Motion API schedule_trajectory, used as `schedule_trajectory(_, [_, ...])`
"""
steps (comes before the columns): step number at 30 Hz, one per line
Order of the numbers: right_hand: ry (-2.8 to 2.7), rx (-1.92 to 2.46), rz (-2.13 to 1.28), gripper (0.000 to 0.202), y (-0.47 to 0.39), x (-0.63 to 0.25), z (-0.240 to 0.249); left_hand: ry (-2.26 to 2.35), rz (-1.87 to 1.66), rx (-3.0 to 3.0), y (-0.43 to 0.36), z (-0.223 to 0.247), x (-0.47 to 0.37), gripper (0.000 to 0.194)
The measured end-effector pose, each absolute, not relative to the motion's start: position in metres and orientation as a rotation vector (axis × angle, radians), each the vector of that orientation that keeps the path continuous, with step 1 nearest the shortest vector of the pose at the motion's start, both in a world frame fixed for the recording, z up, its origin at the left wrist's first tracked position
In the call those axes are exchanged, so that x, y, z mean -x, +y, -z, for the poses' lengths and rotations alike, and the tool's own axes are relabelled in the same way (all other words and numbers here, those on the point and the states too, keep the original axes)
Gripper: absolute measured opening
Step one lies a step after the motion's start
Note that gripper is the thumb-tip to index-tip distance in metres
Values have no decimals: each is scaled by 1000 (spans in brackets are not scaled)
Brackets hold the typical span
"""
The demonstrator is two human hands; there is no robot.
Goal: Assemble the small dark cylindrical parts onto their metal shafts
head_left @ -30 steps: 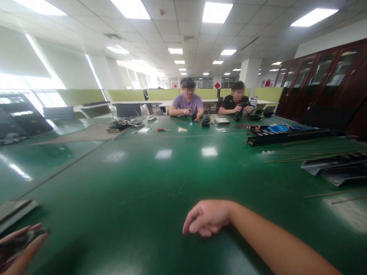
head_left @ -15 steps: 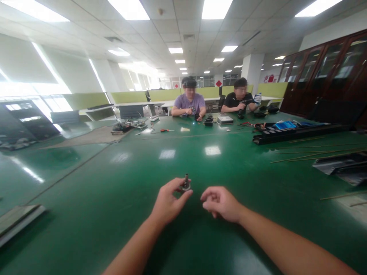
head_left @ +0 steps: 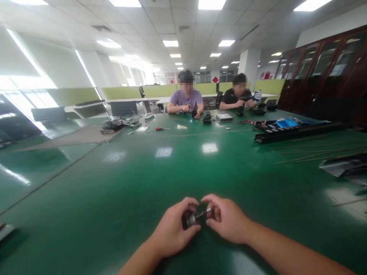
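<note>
Over the green table [head_left: 129,183], my left hand [head_left: 174,225] wraps round the wide dark end of a small metal part [head_left: 192,219]. A thin ridged shaft sticks out of the part, tilted up to the right. My right hand [head_left: 228,219] is curled at the tip of that shaft, thumb below and forefinger above. Whether its fingers press on the tip cannot be made out. The palm side of the left hand hides part of the piece.
Across the table sit two people [head_left: 186,99] [head_left: 237,97] handling dark objects. A red screwdriver [head_left: 161,129], a grey box [head_left: 224,117], a black rail [head_left: 286,134] and thin rods [head_left: 315,152] lie beyond my hands. Assorted parts [head_left: 114,124] are at the back left.
The metal part has tipped from upright to leaning right, its wide end now in my left hand. Both hands are lower in view, and my right hand has come to the shaft. The view has shifted slightly.
</note>
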State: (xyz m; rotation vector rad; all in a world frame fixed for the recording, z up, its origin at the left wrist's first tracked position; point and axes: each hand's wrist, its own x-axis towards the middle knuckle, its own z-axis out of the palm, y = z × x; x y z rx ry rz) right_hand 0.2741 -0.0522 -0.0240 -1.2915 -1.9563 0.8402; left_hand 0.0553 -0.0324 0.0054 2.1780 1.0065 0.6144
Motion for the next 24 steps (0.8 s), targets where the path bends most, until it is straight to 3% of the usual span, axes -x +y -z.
schedule_trajectory(13, [-1925,1200,-827,29,-57,-274,24,990,-671,-2222,-31,2,-57,21])
schedule_trajectory(24, [-1951,1208,-792,24,-57,-273,21,974,-656,-2206,-32,-2,-59,20])
